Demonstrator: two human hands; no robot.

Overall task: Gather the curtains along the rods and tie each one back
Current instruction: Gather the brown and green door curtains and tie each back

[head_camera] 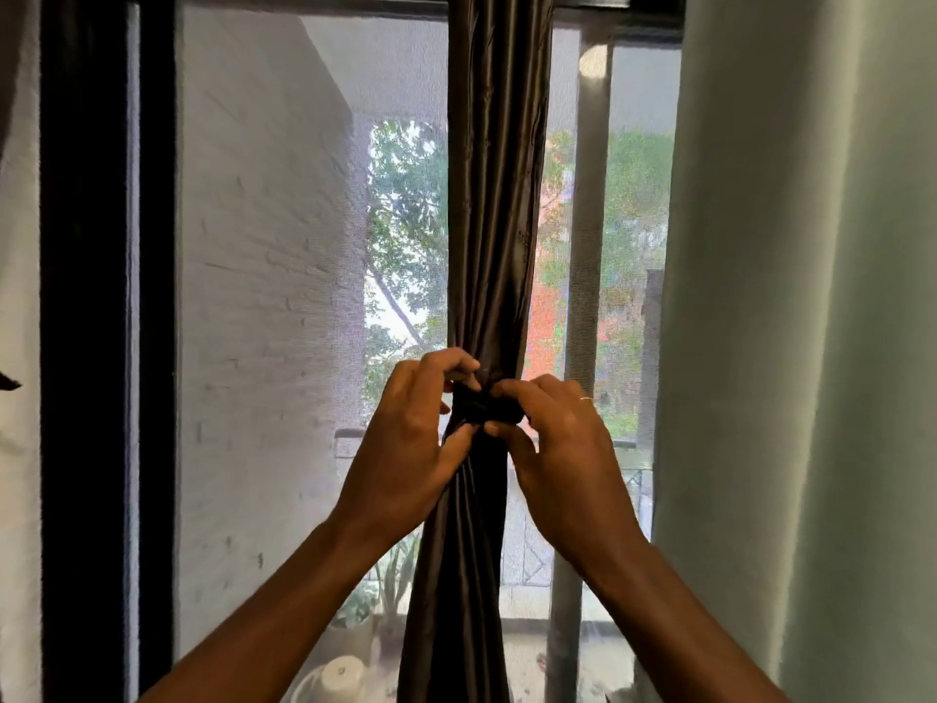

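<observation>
A dark brown satin curtain hangs gathered into a narrow column in front of the window's middle. A dark tie-back band wraps it at its narrowest point. My left hand pinches the band from the left, with fingertips curled over its top and the thumb below. My right hand pinches the band from the right, and a thin ring shows on one finger. Below the band the curtain fans out again.
A pale green curtain hangs along the right side. A black window frame stands at the left, with mesh screen behind the brown curtain. Outside are a white brick wall, trees, a grey post and potted plants.
</observation>
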